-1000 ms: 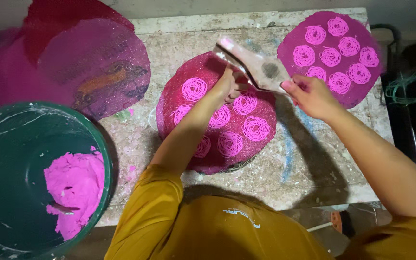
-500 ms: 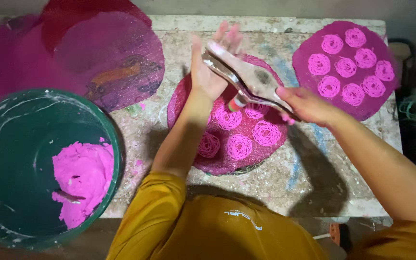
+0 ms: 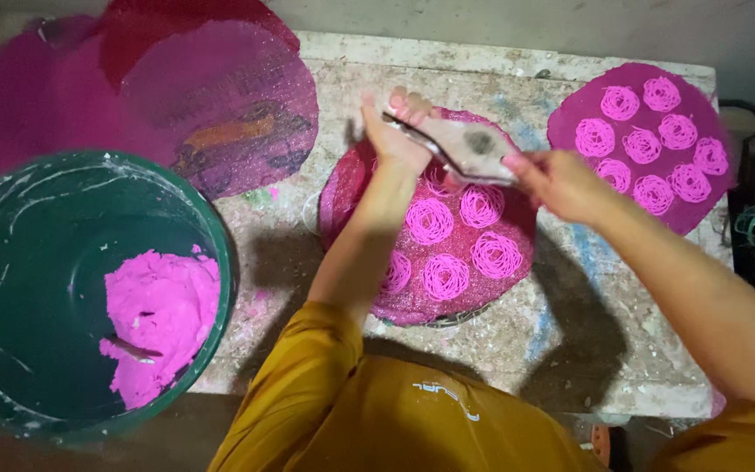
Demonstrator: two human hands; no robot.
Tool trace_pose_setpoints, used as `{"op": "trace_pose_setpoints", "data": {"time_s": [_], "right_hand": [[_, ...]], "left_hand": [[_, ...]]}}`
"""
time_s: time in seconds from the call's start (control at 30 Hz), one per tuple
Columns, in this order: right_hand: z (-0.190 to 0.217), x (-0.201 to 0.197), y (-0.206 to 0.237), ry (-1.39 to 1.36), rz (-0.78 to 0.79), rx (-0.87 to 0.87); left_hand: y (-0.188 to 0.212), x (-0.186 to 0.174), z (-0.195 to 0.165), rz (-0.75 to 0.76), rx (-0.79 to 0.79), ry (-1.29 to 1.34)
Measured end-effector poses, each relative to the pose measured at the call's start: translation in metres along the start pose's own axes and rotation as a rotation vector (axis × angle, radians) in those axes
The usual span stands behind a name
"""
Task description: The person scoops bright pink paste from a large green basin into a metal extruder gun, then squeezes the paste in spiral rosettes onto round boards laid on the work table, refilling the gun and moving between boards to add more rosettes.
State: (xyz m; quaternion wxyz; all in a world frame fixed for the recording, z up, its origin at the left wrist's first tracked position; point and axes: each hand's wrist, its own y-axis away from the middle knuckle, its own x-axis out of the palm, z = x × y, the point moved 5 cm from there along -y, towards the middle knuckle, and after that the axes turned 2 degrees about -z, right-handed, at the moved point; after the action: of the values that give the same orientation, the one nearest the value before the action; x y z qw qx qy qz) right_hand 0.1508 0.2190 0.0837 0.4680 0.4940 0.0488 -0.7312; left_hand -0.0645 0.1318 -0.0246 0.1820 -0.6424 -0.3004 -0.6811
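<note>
Hands up over the round pink mat (image 3: 369,188): left hand (image 3: 395,131) and right hand (image 3: 557,179) both clamped on the metal press (image 3: 460,144), held above pink noodle coils (image 3: 456,249). Left of mat, green tub (image 3: 10,236) with pink dough (image 3: 163,323); right of mat, filled mat (image 3: 570,131).

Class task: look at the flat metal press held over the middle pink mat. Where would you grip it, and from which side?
Probably grip the press at its two narrow ends, one from each side: the left hand and right hand hold it there. Its wide middle faces down over the mat.
</note>
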Motion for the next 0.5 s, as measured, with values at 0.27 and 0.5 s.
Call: {"op": "trace_pose_setpoints", "data": {"time_s": [0.27,0.5], "right_hand": [[0.022,-0.004,-0.002,-0.001,-0.186,-0.32],[0.002,-0.023,-0.005,0.129,-0.154,-0.203]], "left_hand": [[-0.015,0.02,-0.013,-0.016,0.097,-0.1],[-0.02,0.013,0.015,-0.098,0.102,-0.021]]}}
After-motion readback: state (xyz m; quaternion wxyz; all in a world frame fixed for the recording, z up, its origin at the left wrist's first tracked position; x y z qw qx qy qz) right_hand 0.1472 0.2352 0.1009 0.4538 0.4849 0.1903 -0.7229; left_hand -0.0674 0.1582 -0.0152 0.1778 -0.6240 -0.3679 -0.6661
